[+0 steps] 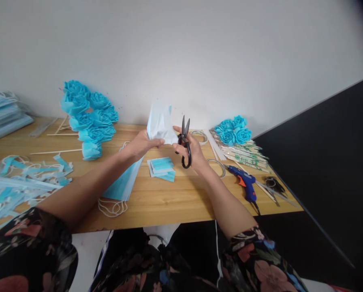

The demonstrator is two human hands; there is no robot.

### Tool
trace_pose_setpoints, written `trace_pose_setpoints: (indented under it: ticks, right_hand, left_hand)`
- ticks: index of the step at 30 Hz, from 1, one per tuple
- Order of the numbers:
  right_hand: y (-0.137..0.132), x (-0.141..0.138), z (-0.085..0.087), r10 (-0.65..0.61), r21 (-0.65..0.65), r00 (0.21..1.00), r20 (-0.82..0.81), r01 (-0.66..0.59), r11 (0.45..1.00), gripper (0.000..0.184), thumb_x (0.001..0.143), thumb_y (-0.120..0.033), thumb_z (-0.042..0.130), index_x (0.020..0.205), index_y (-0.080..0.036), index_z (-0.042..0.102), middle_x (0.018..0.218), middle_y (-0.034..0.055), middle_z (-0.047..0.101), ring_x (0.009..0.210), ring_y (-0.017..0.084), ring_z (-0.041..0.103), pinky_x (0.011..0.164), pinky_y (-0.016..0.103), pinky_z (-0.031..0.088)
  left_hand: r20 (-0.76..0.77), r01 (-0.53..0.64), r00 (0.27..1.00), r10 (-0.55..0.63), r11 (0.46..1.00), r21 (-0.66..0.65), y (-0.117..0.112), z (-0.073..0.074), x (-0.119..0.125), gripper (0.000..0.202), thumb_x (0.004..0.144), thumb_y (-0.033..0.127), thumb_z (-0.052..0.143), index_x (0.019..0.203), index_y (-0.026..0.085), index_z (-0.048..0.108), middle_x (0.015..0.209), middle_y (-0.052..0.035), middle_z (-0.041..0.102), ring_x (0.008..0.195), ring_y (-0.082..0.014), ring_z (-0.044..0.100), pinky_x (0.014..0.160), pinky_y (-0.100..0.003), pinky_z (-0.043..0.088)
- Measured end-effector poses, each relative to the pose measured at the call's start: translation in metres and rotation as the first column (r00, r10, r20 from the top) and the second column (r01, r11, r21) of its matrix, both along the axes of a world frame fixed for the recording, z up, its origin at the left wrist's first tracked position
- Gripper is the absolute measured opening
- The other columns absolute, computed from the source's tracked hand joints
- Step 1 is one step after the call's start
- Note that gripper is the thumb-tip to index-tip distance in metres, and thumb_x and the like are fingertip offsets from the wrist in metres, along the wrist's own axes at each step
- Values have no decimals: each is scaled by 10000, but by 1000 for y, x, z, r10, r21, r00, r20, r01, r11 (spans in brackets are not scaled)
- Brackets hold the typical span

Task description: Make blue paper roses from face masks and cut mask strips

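Observation:
My left hand [142, 145] pinches the lower edge of a pale blue mask sheet [159, 121] and holds it upright above the wooden table [157, 198]. My right hand [191, 151] grips black scissors [185, 142], blades pointing up and nearly closed, right beside the sheet; its fingertips also touch the sheet's lower right edge. Below the hands lies a small stack of cut blue pieces [162, 168]. A pile of whole blue face masks [122, 184] with white ear loops lies under my left forearm.
Blue paper-like flowers on sticks [88, 115] stand at the back left, a smaller bunch [233, 130] at the back right. A blue glue gun [245, 182], small scissors [274, 184], wrapped chopsticks [245, 156] and tape rolls lie right. Mask strips and trimmings [20, 182] cover the left; stacked masks [3, 115] far left.

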State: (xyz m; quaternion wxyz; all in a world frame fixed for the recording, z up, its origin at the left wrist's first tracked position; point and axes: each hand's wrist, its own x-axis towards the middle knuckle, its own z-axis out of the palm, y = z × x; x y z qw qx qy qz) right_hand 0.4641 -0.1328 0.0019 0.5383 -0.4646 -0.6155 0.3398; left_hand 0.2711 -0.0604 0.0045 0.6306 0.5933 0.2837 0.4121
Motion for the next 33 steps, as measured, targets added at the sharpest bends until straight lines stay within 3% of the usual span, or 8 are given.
trace_pose_setpoints:
  ticks: [4, 8, 12, 16, 22, 25, 28, 33]
  right_hand:
    - [1, 3, 3, -40, 81, 996, 82, 33, 996, 521, 812, -301, 730, 1317, -271, 609, 760, -40, 533, 646, 125, 481, 651, 297, 432]
    - [2, 6, 5, -65, 62, 996, 54, 62, 996, 564, 782, -335, 776, 1317, -278, 607, 771, -44, 576, 652, 123, 514, 646, 287, 445]
    - [4, 7, 4, -3, -40, 990, -141, -2, 999, 659, 808, -502, 769, 1372, -229, 565, 759, -34, 622, 636, 128, 571, 631, 291, 484]
    - [7, 8, 1, -38, -144, 931, -362, -15, 989, 735, 774, -651, 759, 1328, -200, 586, 810, 0, 682, 662, 135, 629, 612, 277, 519]
    - [14, 13, -6, -29, -146, 886, -463, -44, 988, 819, 704, -773, 737, 1309, -233, 620, 863, 18, 712, 764, 171, 700, 677, 296, 571]
    - [15, 14, -6, 22, -103, 870, -492, -84, 991, 790, 689, -719, 784, 1321, -276, 617, 920, 13, 717, 843, 192, 715, 722, 313, 584]
    - [14, 14, -4, 6, -75, 877, -481, -47, 996, 703, 690, -535, 854, 1309, -304, 616, 995, -1, 718, 891, 183, 706, 784, 316, 587]
    - [13, 12, 0, -72, -35, 888, -455, 62, 997, 537, 687, -423, 832, 1164, -274, 635, 1051, 9, 715, 961, 188, 684, 854, 321, 571]
  left_hand:
    - [-2, -34, 999, 34, 999, 10, 3, -1, -2, 246, 607, 253, 863, 691, 139, 662, 685, -20, 643, 654, -138, 560, 655, -278, 439]
    - [-16, 0, 1000, 0, 999, 44, 5, -1, -5, 248, 620, 274, 870, 678, 132, 675, 692, -29, 657, 675, -137, 580, 691, -275, 454]
    - [27, 46, 999, -47, 998, 34, 5, 1, -6, 273, 625, 296, 890, 723, 133, 694, 717, -43, 672, 692, -146, 602, 709, -285, 487]
    - [39, 138, 990, -138, 990, 23, 0, 4, -5, 272, 646, 310, 895, 753, 138, 714, 732, -56, 687, 691, -156, 622, 703, -292, 517]
    - [-108, 325, 940, -323, 946, -3, -7, 7, -8, 233, 666, 315, 892, 771, 156, 758, 733, -88, 712, 655, -192, 640, 646, -317, 544]
    - [-227, 392, 896, -381, 920, 1, -7, 7, -11, 226, 670, 345, 885, 714, 163, 760, 712, -101, 718, 627, -204, 645, 622, -321, 545]
    - [-294, 423, 867, -403, 906, 4, -6, 8, -11, 242, 685, 371, 874, 755, 161, 779, 771, -119, 741, 699, -226, 680, 683, -325, 555]
    - [-162, 221, 963, -215, 975, 18, -2, 10, -7, 416, 696, 407, 876, 1022, 168, 778, 955, -96, 759, 813, -211, 677, 712, -280, 529]
